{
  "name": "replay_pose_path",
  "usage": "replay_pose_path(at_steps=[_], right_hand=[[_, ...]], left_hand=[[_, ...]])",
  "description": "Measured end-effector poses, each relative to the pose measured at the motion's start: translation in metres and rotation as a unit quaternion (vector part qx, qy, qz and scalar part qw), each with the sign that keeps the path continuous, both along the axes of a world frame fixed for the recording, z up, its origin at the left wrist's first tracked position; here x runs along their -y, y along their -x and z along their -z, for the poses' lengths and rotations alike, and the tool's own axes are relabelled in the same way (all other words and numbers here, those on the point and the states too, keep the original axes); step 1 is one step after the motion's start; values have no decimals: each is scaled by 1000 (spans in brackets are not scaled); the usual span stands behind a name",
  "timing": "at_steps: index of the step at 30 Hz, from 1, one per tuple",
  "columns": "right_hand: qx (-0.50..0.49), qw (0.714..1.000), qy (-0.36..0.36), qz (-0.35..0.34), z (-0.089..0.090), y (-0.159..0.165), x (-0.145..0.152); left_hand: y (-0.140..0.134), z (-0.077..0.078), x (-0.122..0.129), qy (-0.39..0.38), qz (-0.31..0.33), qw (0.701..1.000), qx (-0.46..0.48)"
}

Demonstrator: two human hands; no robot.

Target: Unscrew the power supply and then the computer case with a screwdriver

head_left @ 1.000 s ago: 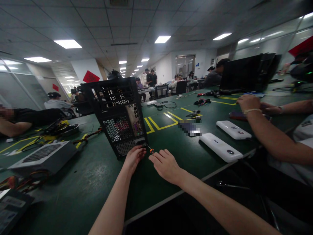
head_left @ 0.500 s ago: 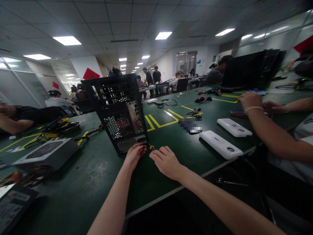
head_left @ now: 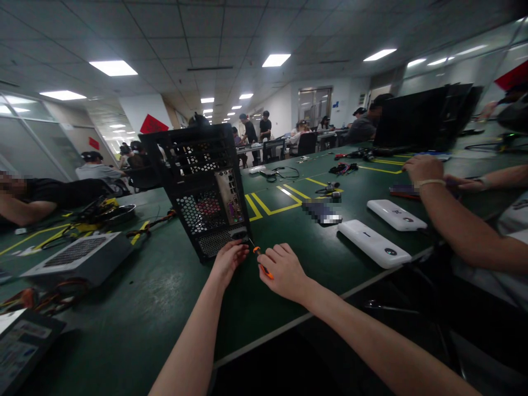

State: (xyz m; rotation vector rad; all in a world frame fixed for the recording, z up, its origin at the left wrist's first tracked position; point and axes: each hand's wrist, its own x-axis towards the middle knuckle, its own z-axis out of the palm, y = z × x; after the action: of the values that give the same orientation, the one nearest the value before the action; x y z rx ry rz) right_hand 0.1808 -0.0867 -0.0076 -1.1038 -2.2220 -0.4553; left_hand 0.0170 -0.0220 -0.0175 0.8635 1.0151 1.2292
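Observation:
A black computer case [head_left: 198, 192] stands upright on the green table [head_left: 173, 319], its back panel facing me. At its lower right corner, beside the power supply's grille, is my left hand [head_left: 230, 259]. The fingers of that hand are bent and pressed together by the case edge; anything in them is too small or hidden to make out. My right hand [head_left: 284, 274] is closed around the black-and-orange handle of a screwdriver [head_left: 264, 265]. Its thin shaft points up and left toward the case's lower corner, close to my left fingertips. Whether the tip touches a screw cannot be seen.
A grey power supply [head_left: 82, 258] with cables lies at left, another metal unit [head_left: 25, 346] nearer. At right are two white power banks [head_left: 373, 243], a phone [head_left: 322, 212] and a co-worker's forearm [head_left: 457, 225]. A dark monitor [head_left: 412, 118] stands further back.
My right hand has shifted slightly right and its grip has changed, so more of the orange handle and shaft shows. My left hand and the case have hardly moved.

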Motion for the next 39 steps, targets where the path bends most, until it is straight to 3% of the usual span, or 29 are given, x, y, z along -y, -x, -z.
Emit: replay_pose_path(at_steps=[4,10,17,24,30,39], right_hand=[[27,999,-3,-17,-4,2,1],[-45,998,36,6,0,2,0],[11,998,53,-29,-4,2,2],[-63,994,86,-26,-2,2,0],[-44,996,75,-32,-4,-1,1],[-102,992,66,-34,-2,2,-1]], left_hand=[[0,0,0,-1,-2,1000,1],[-1,-4,3,7,-7,1000,-6],[0,-1,1,-5,-2,1000,-1],[1,0,0,3,-3,1000,-2],[0,-4,3,4,-3,1000,0],[1,-3,3,4,-1,1000,-3]])
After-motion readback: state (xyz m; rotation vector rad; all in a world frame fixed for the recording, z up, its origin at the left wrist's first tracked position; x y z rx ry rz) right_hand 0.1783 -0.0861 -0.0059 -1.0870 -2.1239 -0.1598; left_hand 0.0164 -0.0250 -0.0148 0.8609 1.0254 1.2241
